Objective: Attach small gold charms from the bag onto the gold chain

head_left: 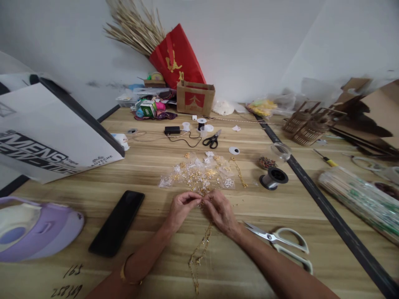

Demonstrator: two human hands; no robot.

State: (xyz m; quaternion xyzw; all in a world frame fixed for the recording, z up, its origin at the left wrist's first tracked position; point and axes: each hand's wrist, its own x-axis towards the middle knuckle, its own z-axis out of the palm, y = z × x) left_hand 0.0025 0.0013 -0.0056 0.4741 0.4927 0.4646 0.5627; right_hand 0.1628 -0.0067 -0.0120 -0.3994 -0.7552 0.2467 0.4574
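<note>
My left hand [186,206] and my right hand [220,211] meet at the near edge of a pile of small gold and silver beads and charms [204,178]. The left thumb and forefinger are pinched together, and the right fingers are curled in close beside them. Whatever sits between the fingertips is too small to make out. From under my right hand a beaded gold chain [204,245] runs down across the wood toward me, with a thin clear thread near it. A second gold chain [239,172] lies right of the pile, among clear plastic bags [179,170].
White-handled scissors [277,241] lie beside my right forearm, and a black phone [117,223] left of my left arm. A wire spool [274,178] and a bead jar [267,162] stand to the right. Black scissors [212,140] lie behind the pile. A white box [56,133] stands left.
</note>
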